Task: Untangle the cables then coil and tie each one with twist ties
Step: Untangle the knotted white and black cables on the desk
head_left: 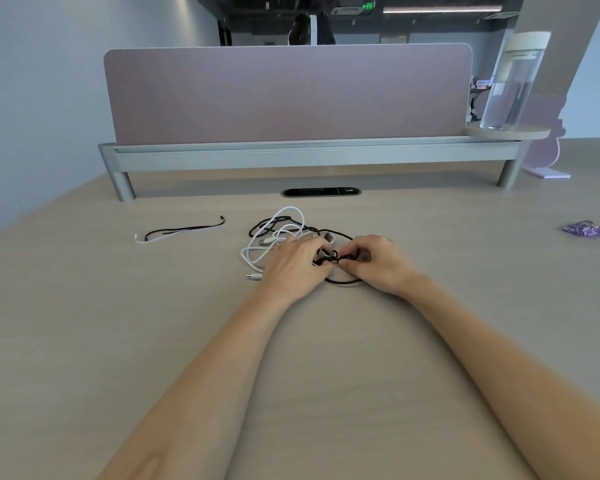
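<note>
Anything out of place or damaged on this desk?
Nothing spilled or damaged. The black cable and white cable lie tangled on the desk, as the task expects; the left hand and right hand pinch the black knot. One stray: a crumpled purple wrapper at its far right edge.

I can read no words or numbers anywhere. Far beyond my right hand, high up, a green lit sign glows, its marks too small to tell. The purple wrapper, well to that hand's right, shows no legible print.

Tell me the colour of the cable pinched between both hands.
Black cable, seen best in the head view.
</note>
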The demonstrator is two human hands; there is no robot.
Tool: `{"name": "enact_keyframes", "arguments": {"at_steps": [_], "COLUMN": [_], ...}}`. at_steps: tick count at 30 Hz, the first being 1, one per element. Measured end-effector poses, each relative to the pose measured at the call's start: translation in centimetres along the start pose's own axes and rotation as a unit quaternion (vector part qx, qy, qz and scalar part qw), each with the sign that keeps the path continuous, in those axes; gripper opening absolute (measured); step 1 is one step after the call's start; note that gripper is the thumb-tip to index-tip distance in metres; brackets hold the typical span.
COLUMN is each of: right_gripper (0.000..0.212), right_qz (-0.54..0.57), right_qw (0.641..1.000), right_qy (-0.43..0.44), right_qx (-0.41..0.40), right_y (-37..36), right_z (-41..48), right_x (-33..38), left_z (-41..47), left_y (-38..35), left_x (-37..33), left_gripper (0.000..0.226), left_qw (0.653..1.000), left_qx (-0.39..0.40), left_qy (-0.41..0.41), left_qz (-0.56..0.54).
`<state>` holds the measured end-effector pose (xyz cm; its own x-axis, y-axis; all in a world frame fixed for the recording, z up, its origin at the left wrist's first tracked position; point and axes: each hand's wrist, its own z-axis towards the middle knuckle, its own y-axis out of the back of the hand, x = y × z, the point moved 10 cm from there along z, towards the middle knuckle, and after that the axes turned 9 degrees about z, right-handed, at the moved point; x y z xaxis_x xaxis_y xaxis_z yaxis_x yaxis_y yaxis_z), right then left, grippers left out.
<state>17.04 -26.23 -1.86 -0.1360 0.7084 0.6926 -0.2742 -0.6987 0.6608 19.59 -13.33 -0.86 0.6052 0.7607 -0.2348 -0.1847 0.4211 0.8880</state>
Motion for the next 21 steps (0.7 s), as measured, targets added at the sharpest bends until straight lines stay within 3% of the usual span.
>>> {"name": "enact_keyframes", "arguments": {"at_steps": [5,8,14,20,21], "right_gripper": [0.004,0.01,0.028,0.003,0.01], "right_qz": [0.012,0.003,-0.015,-0.004,0.007], "right_qw": [0.998,0.998,0.997,0.998,0.998], "right_qy": [-0.047,-0.05,-0.044,-0.053,-0.056], "right_qx": [-0.032,-0.041,-0.067,-0.033,-0.029], "right_y": [1.3,1.3,1.0,0.2,0.2], "right_z": [-0.2,-0.1,0.2,0.7,0.6], "right_x": [-1.2,-1.3,-0.7,0.1,0.1], "left_z": [-0.2,0.1,1.0,1.0,1.0], "left_y": [0.3,0.3,-1.2,-1.5,-1.6], "left_x": [-0.2,0.4,0.8,1.8,1.9], "left_gripper": [0.031,0.034,0.031,0.026,0.026], "left_qw": [1.0,0.998,1.0,0.994,0.993], "left_qx": [-0.024,-0.029,0.003,0.014,0.017], "left_qy": [-0.015,0.011,0.008,0.05,0.056], "left_qz": [-0.008,-0.053,0.017,-0.092,-0.105]}}
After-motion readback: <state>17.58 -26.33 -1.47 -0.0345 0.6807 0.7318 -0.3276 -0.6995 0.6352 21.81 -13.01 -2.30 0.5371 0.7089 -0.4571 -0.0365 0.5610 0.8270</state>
